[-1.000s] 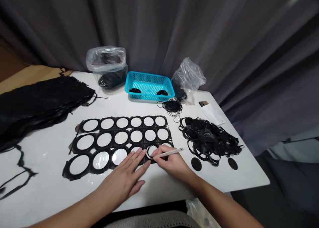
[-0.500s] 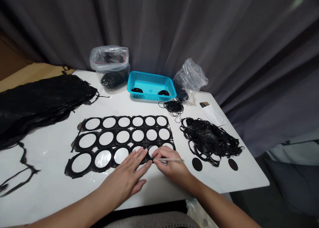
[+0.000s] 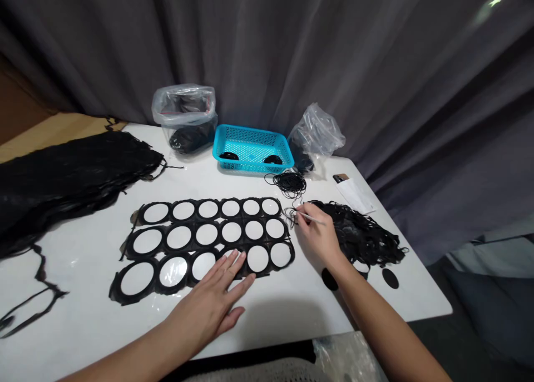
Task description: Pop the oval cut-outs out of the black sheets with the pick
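A black rubber-like sheet (image 3: 159,257) with rows of round holes lies flat on the white table. My left hand (image 3: 221,287) rests palm down on its near edge, fingers stretched out and covering part of one hole. My right hand (image 3: 317,232) is off the sheet's right side, its fingers closed round a thin pale stick-like tool (image 3: 312,219). A thin black ring (image 3: 288,217) hangs at the fingertips, by the tool's tip. Just beyond lies a loose pile of thin black rings (image 3: 291,183). Whether the tool is tweezers or a pick cannot be made out.
A heap of black scraps (image 3: 367,232) lies right, with black discs (image 3: 390,278) before it. Behind stand a blue basket (image 3: 252,134) holding black rings and two plastic bags (image 3: 183,107). Stacked black sheets (image 3: 70,187) fill the left. A phone (image 3: 341,178) lies beside white paper (image 3: 356,194).
My right hand has moved from the sheet's near row up and right toward the ring pile, carrying the tool and a thin ring. My left hand has stayed in place on the sheet.
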`<state>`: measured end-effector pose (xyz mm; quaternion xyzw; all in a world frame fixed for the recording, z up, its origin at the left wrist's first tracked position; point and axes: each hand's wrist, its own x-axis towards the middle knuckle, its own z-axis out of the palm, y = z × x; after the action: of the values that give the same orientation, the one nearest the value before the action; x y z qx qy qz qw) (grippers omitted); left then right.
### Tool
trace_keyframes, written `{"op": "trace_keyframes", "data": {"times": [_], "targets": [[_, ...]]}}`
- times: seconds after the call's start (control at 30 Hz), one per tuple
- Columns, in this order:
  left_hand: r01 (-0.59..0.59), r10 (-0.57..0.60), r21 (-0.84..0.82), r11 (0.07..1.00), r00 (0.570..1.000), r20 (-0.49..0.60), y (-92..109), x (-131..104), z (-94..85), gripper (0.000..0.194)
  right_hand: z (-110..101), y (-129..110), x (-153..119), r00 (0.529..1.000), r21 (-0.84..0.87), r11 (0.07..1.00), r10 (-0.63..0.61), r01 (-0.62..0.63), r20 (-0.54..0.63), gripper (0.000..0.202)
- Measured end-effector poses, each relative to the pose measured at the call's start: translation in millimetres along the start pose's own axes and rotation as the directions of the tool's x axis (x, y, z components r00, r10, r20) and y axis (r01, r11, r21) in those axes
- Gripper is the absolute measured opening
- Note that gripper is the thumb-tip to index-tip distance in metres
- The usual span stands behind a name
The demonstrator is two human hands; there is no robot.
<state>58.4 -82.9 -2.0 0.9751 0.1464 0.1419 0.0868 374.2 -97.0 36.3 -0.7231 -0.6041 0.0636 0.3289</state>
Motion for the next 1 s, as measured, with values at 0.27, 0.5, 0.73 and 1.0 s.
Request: {"op": "trace_keyframes", "data": {"times": [0.27,0.5,0.73,1.0], "targets": [[0.026,-0.027,0.005,1.0,0.998,0.057,-16.4,14.1,-10.6,0.059,5.5,1.5,7.1,0.863,0.496,0.721,0.302,-0.484,0.404,0.024],[0.063,-0.064,0.023,0.998,0.996,0.057,-33.6,33.1,-6.9,0.049,-13.6,21.9,52.6,0.96,0.206,0.938,0.28,-0.28,0.029,0.015],[0.051,-0.051,-0.033,0.998,0.999,0.005,-33.8,32.6,1.6,0.047,-19.6,19.9,87.6,0.923,0.37,0.862,0.242,-0.345,0.298,0.024],[0.039,-0.04,-0.007,0.999,0.999,-0.031,-32.7,29.1,2.1,0.051,-5.4,42.5,144.8,0.952,0.225,0.926,0.303,-0.303,0.035,0.024]]}}
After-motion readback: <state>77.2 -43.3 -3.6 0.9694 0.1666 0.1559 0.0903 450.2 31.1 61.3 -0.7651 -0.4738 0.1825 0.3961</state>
